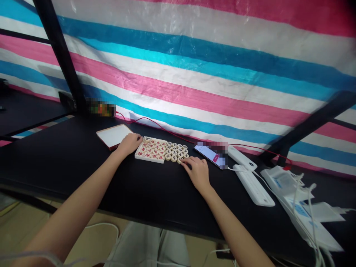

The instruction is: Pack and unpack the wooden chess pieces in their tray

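Observation:
A white tray (149, 160) on the black table holds several round pieces with red characters, and one dark-marked piece (147, 139) lies on top at its back left corner. Beside the tray's right edge, several round pieces with dark characters (174, 153) stand in rows on the table. My left hand (132, 142) is at the tray's upper left edge, its fingers curled and touching the corner; what they grip is hard to make out. Thumb and forefinger of my right hand (197, 168) close on a dark-marked piece (180, 160) at the front right of the rows.
Behind my left hand lies a flat white lid or board (113, 135) with a brown edge. To the right are a phone (210, 155), white devices (254, 186), and white cables with papers (302, 207). A red cable runs along the striped sheet.

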A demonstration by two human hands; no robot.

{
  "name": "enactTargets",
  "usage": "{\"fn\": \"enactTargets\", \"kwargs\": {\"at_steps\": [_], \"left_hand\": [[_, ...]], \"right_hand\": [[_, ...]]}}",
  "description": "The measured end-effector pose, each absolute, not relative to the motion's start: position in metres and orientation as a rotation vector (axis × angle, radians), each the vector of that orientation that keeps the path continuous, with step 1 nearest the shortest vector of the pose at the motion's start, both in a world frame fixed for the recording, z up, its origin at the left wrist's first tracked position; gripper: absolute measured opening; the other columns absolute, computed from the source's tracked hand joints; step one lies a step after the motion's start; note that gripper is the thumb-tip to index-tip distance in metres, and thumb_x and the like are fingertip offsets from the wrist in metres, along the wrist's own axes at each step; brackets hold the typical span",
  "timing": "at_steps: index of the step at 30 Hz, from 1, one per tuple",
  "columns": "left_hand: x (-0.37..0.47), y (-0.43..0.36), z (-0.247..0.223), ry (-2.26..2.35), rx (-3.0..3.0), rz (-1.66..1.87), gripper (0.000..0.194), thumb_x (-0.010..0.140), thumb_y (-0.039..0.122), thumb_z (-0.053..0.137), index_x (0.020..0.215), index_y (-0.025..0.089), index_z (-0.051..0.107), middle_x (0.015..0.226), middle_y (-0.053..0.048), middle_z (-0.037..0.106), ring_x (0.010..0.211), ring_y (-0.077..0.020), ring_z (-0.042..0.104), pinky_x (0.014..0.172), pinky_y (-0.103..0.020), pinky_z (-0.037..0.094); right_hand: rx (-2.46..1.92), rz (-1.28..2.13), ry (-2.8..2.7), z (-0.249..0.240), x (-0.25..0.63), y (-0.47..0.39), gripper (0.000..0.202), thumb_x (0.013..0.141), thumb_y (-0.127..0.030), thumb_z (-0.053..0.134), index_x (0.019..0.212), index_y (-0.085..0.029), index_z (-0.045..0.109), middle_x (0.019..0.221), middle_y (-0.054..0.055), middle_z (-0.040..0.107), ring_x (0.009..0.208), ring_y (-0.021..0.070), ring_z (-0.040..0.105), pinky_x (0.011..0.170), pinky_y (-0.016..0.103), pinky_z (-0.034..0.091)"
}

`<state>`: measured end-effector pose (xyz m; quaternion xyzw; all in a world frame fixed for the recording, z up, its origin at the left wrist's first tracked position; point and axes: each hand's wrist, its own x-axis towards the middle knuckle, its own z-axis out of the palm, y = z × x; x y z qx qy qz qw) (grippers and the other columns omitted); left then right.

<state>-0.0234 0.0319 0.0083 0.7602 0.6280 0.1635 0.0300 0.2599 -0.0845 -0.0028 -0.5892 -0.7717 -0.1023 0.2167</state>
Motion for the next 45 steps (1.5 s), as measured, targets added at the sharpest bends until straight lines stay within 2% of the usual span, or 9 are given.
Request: {"fn": "enactTargets", "kwargs": {"at_steps": [18, 33, 37, 40, 45], "left_hand": [[-0.025, 0.035, 0.004, 1.945, 2.343, 0.504, 0.043, 0.085, 0.039, 0.031, 0.085, 0.016, 0.068, 0.084, -0.012, 0.067, 0.078, -0.0220, 0.061, 0.069, -0.027, 0.042], [-0.025, 0.034, 0.004, 1.947, 2.326, 0.509, 0.042, 0.085, 0.038, 0.031, 0.087, 0.016, 0.067, 0.084, -0.012, 0.067, 0.080, -0.0228, 0.061, 0.068, -0.028, 0.042], [-0.026, 0.034, 0.004, 1.933, 2.327, 0.516, 0.042, 0.086, 0.037, 0.031, 0.085, 0.016, 0.067, 0.084, -0.012, 0.067, 0.080, -0.0217, 0.061, 0.068, -0.027, 0.042], [-0.026, 0.032, 0.006, 1.935, 2.340, 0.516, 0.042, 0.087, 0.037, 0.030, 0.085, 0.016, 0.066, 0.085, -0.013, 0.067, 0.079, -0.0219, 0.061, 0.067, -0.028, 0.042], [-0.027, 0.030, 0.008, 1.925, 2.371, 0.516, 0.041, 0.088, 0.034, 0.029, 0.085, 0.015, 0.065, 0.086, -0.013, 0.067, 0.080, -0.0215, 0.062, 0.068, -0.028, 0.042]], "right_hand": [[-1.589, -0.252, -2.143, -0.004, 0.259, -0.086, 0.027, 0.092, -0.032, 0.038, 0.096, -0.024, 0.064, 0.092, 0.005, 0.066, 0.082, 0.0158, 0.056, 0.067, 0.030, 0.024], [-1.554, -0.304, -2.039, 0.006, 0.254, -0.087, 0.027, 0.090, -0.021, 0.037, 0.101, -0.023, 0.062, 0.087, 0.003, 0.064, 0.080, 0.0137, 0.056, 0.069, 0.029, 0.025], [-1.468, -0.294, -2.146, 0.019, 0.225, -0.063, 0.027, 0.090, -0.022, 0.039, 0.106, -0.025, 0.060, 0.099, 0.003, 0.061, 0.091, 0.0154, 0.053, 0.073, 0.030, 0.027], [-1.464, -0.296, -2.257, 0.025, 0.187, -0.032, 0.025, 0.089, -0.031, 0.043, 0.108, -0.027, 0.058, 0.107, 0.005, 0.058, 0.095, 0.0182, 0.050, 0.077, 0.032, 0.028], [-1.580, -0.284, -2.291, 0.023, 0.130, 0.009, 0.026, 0.087, -0.036, 0.046, 0.107, -0.025, 0.057, 0.104, 0.007, 0.056, 0.097, 0.0215, 0.047, 0.078, 0.034, 0.030]]}}
